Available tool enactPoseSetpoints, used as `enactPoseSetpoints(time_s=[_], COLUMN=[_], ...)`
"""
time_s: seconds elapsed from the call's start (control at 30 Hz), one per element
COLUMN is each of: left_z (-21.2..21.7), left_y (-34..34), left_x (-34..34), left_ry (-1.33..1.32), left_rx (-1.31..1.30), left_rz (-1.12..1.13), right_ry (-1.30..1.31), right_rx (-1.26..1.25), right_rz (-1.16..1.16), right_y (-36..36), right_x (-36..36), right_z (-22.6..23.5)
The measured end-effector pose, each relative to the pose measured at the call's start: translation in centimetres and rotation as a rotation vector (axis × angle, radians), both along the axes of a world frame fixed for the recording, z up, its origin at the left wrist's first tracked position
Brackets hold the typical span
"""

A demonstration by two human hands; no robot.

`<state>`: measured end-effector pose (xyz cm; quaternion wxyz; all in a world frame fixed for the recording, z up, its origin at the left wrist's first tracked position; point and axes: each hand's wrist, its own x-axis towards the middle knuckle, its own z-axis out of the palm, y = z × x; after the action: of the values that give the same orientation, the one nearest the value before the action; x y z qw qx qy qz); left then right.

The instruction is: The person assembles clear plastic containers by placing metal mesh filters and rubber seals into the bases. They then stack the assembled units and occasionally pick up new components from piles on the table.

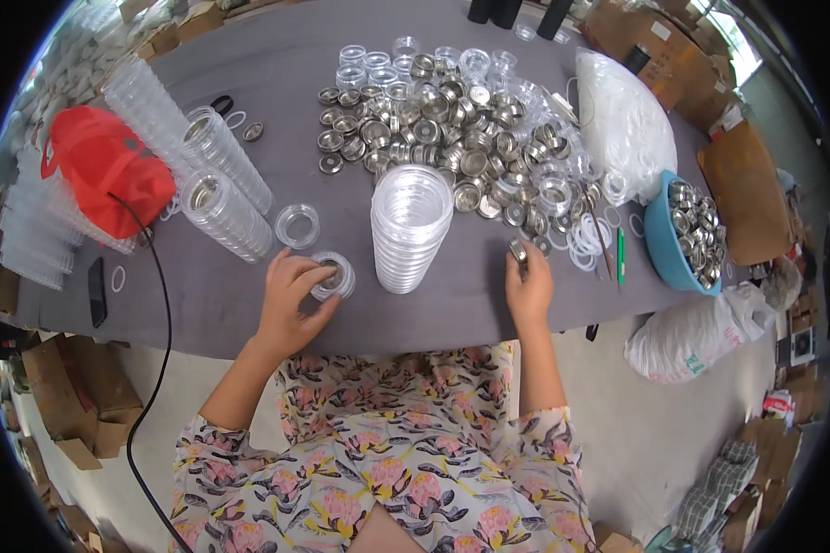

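A clear round plastic container [346, 276] with a metal piece inside sits on the grey table near its front edge. My left hand [289, 297] is curled about its left side, index finger at the rim and thumb below. In my right hand [529, 288] a small round metal cup [518, 252] is pinched on edge, just above the table. Between the hands rises a tall stack of clear plastic rings or containers [402, 244]. Another clear ring-shaped piece [297, 226] lies just beyond my left fingers. A large pile of round metal cups [470, 138] spreads beyond my right hand.
Stacks of clear containers [226, 218] and a red cloth bag [111, 170] stand on the left, crossed by a black cable [164, 304]. At right are white rings [588, 244], a green pen-like tool [621, 256], a blue basin [659, 241] of metal cups and a plastic bag [627, 120].
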<state>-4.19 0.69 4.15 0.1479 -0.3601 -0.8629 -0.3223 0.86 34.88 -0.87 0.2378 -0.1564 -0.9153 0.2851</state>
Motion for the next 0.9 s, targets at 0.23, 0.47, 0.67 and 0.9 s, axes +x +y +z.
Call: enactPoseSetpoints(time_s=[0.23, 0.47, 0.67, 0.9], left_z=[10.2, 12.4, 13.4, 13.7], left_y=[6.1, 6.9, 7.5, 7.9], left_x=[-1.5, -4.1, -3.5, -4.3], left_ry=[0.152, 0.215, 0.241, 0.152], left_rx=[0.383, -0.067, -0.253, -0.356], left_rz=[-0.228, -0.243, -0.324, -0.358], right_ry=[0.504, 0.449, 0.288, 0.302], right_rx=[-0.016, -0.51, -0.666, -0.779], right_rz=[0.661, 0.824, 0.866, 0.774], right_y=[-7.9, -8.9, -8.9, -10.4], right_x=[-4.4, -5.5, -4.9, -5.2], right_z=[14.4, 12.3, 8.5, 7.9])
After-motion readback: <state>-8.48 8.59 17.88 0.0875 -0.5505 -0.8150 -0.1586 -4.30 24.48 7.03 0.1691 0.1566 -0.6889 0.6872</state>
